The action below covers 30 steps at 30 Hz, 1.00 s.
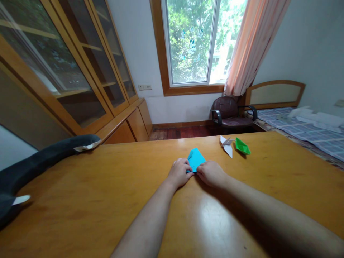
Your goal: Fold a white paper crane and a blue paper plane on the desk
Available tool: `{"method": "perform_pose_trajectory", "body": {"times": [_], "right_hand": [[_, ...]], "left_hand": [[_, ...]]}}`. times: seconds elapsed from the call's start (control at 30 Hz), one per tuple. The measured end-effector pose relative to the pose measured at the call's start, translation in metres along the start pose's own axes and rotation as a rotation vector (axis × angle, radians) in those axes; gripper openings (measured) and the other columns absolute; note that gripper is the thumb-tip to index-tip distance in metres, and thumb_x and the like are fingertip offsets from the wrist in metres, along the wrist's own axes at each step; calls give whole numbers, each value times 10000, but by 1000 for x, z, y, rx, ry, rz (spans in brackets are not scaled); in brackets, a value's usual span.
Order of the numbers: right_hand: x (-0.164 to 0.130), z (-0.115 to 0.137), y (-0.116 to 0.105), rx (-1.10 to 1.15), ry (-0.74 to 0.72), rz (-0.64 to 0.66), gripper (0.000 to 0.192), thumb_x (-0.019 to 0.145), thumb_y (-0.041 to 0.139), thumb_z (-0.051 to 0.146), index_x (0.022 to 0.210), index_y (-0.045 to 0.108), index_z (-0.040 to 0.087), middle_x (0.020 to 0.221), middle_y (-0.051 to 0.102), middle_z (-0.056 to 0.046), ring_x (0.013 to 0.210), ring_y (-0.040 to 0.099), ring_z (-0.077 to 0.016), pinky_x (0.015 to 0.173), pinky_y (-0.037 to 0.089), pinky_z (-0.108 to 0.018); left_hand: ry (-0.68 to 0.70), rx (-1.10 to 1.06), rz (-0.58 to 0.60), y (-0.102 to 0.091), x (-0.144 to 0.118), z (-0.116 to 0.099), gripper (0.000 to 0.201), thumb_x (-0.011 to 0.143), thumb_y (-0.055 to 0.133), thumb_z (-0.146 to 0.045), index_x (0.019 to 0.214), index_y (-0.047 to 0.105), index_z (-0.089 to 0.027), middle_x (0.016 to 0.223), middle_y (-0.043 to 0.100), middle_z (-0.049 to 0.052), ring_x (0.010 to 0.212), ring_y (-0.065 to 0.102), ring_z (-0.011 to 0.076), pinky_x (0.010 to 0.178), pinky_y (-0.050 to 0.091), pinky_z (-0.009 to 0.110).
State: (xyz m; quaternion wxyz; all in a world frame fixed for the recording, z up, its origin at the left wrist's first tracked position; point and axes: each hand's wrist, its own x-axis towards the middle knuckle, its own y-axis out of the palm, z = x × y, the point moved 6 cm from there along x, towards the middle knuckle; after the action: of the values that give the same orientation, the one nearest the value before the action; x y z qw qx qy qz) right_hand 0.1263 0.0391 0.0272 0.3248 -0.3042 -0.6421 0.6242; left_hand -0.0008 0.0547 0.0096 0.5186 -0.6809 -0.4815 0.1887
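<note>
A partly folded sheet of blue paper (196,159) lies on the wooden table (129,200) in front of me. My left hand (181,172) grips its left and lower edge, the fingers resting on top of the paper. At the lower right edge, my right hand (211,173) has its fingers closed on the paper, close beside the left one. My fingertips hide the paper's bottom edge in part. Beyond my right hand sit a white paper crane (227,144) and a green paper boat (242,146), close together.
A dark plush toy (53,150) with white parts lies along the table's left side. Past the far edge stand a glass-door cabinet (107,86), a maroon armchair (228,111) and a bed (309,125). A window (193,46) with a pink curtain (255,46) is behind.
</note>
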Motion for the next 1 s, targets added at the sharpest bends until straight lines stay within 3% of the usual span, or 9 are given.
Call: {"method": "perform_pose_trajectory", "body": {"times": [0.1,0.27,0.43,0.6,0.83,1.0], "right_hand": [[-4,-7,-3,66,54,41,308,914,461,333,861,736,203,878,744,-88,789,667,-208,638,370,-271],[-6,-32,3,249,116,97,217,828,559,302,919,747,244,919,747,-44,797,651,-187,634,379,-245],[-5,-57,16,537,165,161,232,801,552,307,831,754,196,705,697,-9,608,551,-135,562,354,-231],[2,-67,22,712,166,174,247,757,585,365,725,725,164,606,591,27,568,468,-108,541,332,-223],[9,-72,26,763,283,186,225,721,592,349,724,709,157,572,546,29,540,452,-105,495,320,-213],[13,-70,15,659,334,210,273,719,605,260,945,734,178,686,647,13,600,528,-124,541,377,-210]], "left_hand": [[9,-30,55,1,0,-1,128,808,672,-358,829,768,-276,920,663,31,887,562,196,828,434,324],[-5,-97,96,2,1,2,143,812,668,-357,832,775,-265,890,684,19,855,579,175,777,422,288],[16,-164,87,3,2,4,167,818,650,-342,775,768,-231,838,689,11,799,590,152,730,416,262],[-42,-181,110,5,4,9,189,814,642,-345,764,747,-195,786,693,14,735,589,146,670,405,253],[-10,-96,106,3,6,6,277,893,534,-365,780,723,-196,829,683,30,774,577,162,712,407,265],[-51,11,102,4,7,4,331,929,469,-376,791,720,-210,860,665,46,802,564,179,747,410,286]]}}
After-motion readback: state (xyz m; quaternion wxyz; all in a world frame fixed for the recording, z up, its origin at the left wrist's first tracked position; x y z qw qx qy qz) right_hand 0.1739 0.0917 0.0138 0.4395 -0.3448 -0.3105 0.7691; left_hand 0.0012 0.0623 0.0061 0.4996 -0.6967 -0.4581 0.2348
